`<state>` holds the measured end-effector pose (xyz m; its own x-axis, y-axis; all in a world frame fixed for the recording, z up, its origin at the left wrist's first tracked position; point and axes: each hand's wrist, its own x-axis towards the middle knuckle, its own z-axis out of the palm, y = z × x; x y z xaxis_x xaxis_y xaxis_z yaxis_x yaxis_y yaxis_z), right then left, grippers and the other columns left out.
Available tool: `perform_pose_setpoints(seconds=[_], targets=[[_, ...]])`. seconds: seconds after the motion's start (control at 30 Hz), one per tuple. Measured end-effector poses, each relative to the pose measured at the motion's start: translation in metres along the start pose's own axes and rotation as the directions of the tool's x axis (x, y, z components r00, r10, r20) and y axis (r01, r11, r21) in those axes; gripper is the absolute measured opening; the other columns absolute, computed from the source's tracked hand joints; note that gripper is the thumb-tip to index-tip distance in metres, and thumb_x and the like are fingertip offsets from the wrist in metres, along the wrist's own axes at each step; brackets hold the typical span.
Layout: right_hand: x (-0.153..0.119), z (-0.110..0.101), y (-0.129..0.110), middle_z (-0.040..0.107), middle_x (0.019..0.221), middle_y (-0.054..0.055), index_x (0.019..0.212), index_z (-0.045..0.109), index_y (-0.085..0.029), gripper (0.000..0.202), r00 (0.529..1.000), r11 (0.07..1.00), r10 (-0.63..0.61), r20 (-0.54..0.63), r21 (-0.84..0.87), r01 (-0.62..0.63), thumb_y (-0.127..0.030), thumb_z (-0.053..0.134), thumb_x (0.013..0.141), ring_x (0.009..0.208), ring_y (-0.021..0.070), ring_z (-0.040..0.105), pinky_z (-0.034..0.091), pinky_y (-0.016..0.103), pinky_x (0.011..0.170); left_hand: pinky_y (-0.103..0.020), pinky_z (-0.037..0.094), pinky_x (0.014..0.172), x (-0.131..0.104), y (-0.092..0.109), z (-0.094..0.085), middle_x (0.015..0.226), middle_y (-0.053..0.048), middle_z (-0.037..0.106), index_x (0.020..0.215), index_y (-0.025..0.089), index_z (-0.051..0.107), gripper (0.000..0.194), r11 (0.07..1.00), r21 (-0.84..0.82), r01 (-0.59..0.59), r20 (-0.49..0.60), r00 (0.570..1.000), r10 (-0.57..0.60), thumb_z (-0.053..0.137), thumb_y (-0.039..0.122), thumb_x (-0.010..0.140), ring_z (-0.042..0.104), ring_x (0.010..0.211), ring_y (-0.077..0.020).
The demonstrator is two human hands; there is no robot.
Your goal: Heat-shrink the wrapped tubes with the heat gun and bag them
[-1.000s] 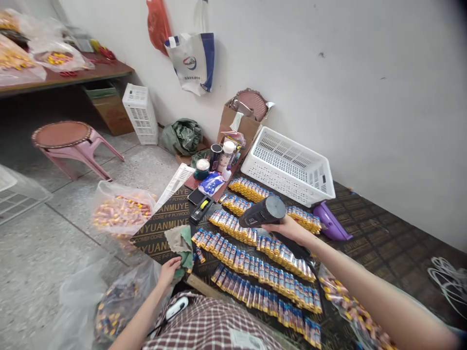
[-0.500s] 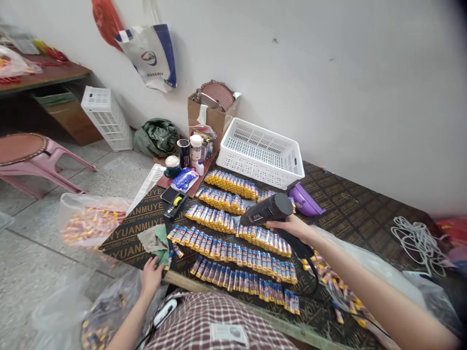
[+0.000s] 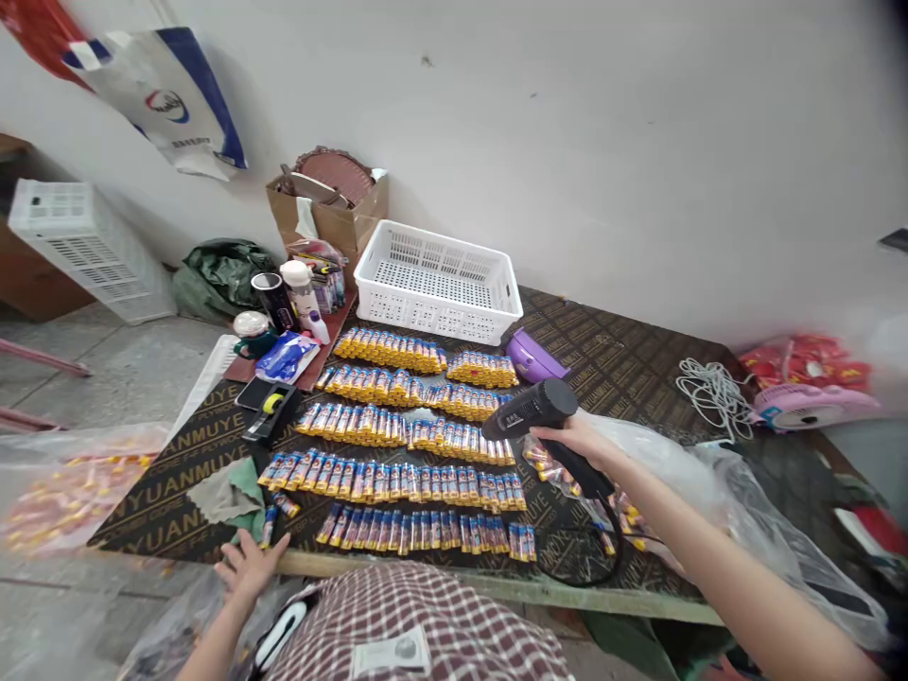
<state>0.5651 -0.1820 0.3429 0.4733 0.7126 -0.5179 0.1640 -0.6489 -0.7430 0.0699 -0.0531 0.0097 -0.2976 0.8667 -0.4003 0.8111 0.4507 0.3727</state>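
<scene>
My right hand (image 3: 578, 437) is closed round the handle of a black hair dryer (image 3: 532, 407). Its nozzle faces left, above the right ends of the rows. Several rows of small blue-and-yellow cylinders (image 3: 397, 480), battery-like in look, lie side by side on the dark plywood table (image 3: 596, 331). At the table's front left edge my left hand (image 3: 248, 566) has its fingers spread and holds nothing. Just beyond those fingers lie a grey-green cloth (image 3: 231, 494) and a couple of loose cylinders (image 3: 285, 503).
Behind the rows stands a white plastic crate (image 3: 440, 279), with a purple bowl-like thing (image 3: 533, 356) beside it. A tape dispenser (image 3: 270, 412), cups and a bottle (image 3: 302, 293) are at left. Coiled white cord (image 3: 716, 392) and clear plastic bags (image 3: 673, 473) lie at right.
The view has swung to the right. My left hand has come back from the cloth and its fingers have spread. The hair dryer stays in my right hand, over the rows' right part.
</scene>
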Motion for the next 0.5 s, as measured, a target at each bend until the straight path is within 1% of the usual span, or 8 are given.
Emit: perform_pose_setpoints(seconds=[0.07,0.1,0.17,0.27,0.33,0.4,0.5], targets=[[-0.004,-0.014,0.016,0.063,0.064,0.002,0.09,0.056,-0.016,0.042,0.999,0.999,0.006,-0.044,0.046,-0.004,-0.041,0.073,0.061,0.05,0.015,0.056,0.047,0.027,0.046,-0.063,0.019,0.097,0.001,0.0,0.003,0.147,-0.02,0.004,0.141,0.014,0.008,0.1,0.998,-0.036,0.05,0.012,0.999,-0.05,0.038,0.069,0.063,0.002,0.132,-0.0438],[-0.005,-0.02,0.024,0.063,0.065,0.002,0.091,0.056,-0.016,0.042,0.997,0.998,0.01,-0.074,0.063,-0.005,-0.041,0.073,0.061,0.051,0.0151,0.056,0.048,0.028,0.046,-0.063,0.018,0.097,0.001,0.001,0.004,0.147,-0.02,0.002,0.141,0.014,0.008,0.101,0.998,-0.04,0.052,0.012,0.999,-0.052,0.039,0.068,0.062,0.001,0.132,-0.0436],[-0.008,-0.031,0.038,0.063,0.063,0.002,0.089,0.056,-0.017,0.042,0.991,0.996,0.035,-0.13,0.082,-0.025,-0.042,0.073,0.061,0.05,0.0151,0.055,0.048,0.028,0.045,-0.062,0.017,0.098,0.001,0.002,0.005,0.147,-0.021,0.001,0.141,0.012,0.008,0.103,0.998,-0.028,0.049,0.008,0.999,-0.049,0.041,0.067,0.061,-0.001,0.132,-0.0425],[-0.009,-0.042,0.054,0.06,0.057,0.001,0.082,0.055,-0.017,0.037,0.98,0.991,0.073,-0.187,0.123,-0.051,-0.045,0.071,0.062,0.044,0.0149,0.053,0.047,0.029,0.042,-0.059,0.015,0.101,0.005,0.003,0.008,0.145,-0.026,0.004,0.139,0.006,0.011,0.105,0.999,0.022,0.033,-0.015,0.999,-0.032,0.043,0.067,0.059,-0.002,0.133,-0.0397],[-0.005,-0.047,0.061,0.059,0.056,0.002,0.078,0.054,-0.018,0.035,0.977,0.987,0.065,-0.205,0.159,-0.033,-0.045,0.07,0.063,0.042,0.0147,0.052,0.046,0.029,0.041,-0.058,0.014,0.102,0.008,0.002,0.011,0.145,-0.027,0.008,0.138,0.004,0.013,0.105,0.998,0.055,0.017,-0.035,0.999,-0.015,0.043,0.066,0.058,0.0,0.134,-0.0388],[0.0,-0.05,0.065,0.06,0.057,0.002,0.08,0.054,-0.017,0.036,0.973,0.984,0.046,-0.227,0.177,-0.006,-0.044,0.07,0.063,0.043,0.0152,0.053,0.045,0.029,0.04,-0.057,0.014,0.102,0.011,0.001,0.013,0.144,-0.027,0.011,0.138,0.005,0.014,0.104,0.997,0.07,0.018,-0.055,0.998,-0.014,0.041,0.067,0.059,0.002,0.134,-0.0386],[0.011,-0.051,0.064,0.061,0.058,0.003,0.082,0.054,-0.016,0.038,0.968,0.984,0.027,-0.249,0.18,0.018,-0.044,0.07,0.063,0.045,0.0163,0.054,0.045,0.028,0.04,-0.059,0.015,0.1,0.012,0.0,0.014,0.143,-0.028,0.013,0.138,0.007,0.015,0.102,0.996,0.086,0.02,-0.065,0.998,-0.014,0.04,0.068,0.06,0.004,0.134,-0.039]])
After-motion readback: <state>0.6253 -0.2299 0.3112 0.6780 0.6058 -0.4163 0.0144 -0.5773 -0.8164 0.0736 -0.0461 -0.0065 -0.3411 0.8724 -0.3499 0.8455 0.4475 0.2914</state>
